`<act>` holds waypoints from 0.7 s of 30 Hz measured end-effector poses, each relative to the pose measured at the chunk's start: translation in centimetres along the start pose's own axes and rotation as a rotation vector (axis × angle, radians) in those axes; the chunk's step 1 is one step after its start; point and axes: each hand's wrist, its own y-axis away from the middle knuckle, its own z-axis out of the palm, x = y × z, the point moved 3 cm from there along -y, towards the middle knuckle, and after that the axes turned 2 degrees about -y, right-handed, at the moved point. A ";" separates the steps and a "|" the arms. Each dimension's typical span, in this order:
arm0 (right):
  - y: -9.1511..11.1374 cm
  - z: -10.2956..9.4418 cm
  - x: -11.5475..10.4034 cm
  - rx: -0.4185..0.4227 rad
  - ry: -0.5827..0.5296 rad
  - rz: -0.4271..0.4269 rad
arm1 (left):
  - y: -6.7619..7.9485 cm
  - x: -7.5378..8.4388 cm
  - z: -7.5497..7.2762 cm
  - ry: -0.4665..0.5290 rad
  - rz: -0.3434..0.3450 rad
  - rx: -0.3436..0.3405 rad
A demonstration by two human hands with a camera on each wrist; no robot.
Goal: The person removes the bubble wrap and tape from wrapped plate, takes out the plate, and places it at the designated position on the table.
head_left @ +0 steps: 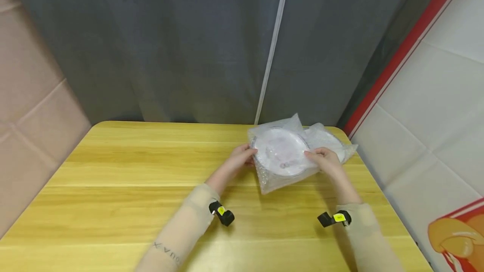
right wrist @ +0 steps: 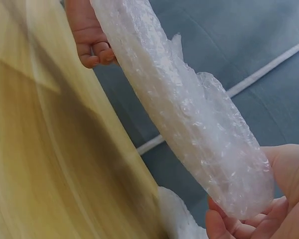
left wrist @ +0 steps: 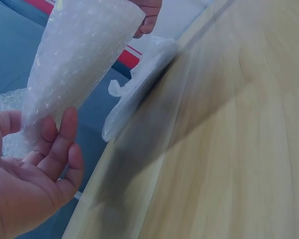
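A round white plate (head_left: pixel 281 150) in a clear bubble wrap bag (head_left: pixel 269 184) is held up above the table by both hands. My left hand (head_left: pixel 242 156) grips its left edge, thumb on the near face and fingers behind, as the left wrist view shows with the bubble wrap (left wrist: pixel 79 59). My right hand (head_left: pixel 326 160) pinches the opposite edge; in the right wrist view the fingers curl under the bubble wrap (right wrist: pixel 189 119). Behind it on the right, a second bubble-wrapped plate (head_left: pixel 327 139) lies on the table, partly hidden by the held one and the right hand.
The wooden table (head_left: pixel 143 171) spreads to the left and in front. A grey curtain (head_left: pixel 170 45) hangs along its far edge. A pale wall (head_left: pixel 423 137) with red trim stands on the right, a pinkish wall (head_left: pixel 30 108) on the left.
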 end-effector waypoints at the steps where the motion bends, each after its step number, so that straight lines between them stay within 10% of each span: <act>1: 0.0 0.2 0.0 -0.005 -0.003 -0.001 | 0.0 0.0 -0.2 -0.004 0.000 0.006; 21: 0.0 5.0 -0.2 -0.060 -0.044 0.006 | 2.6 -0.1 -4.9 -0.164 0.028 0.076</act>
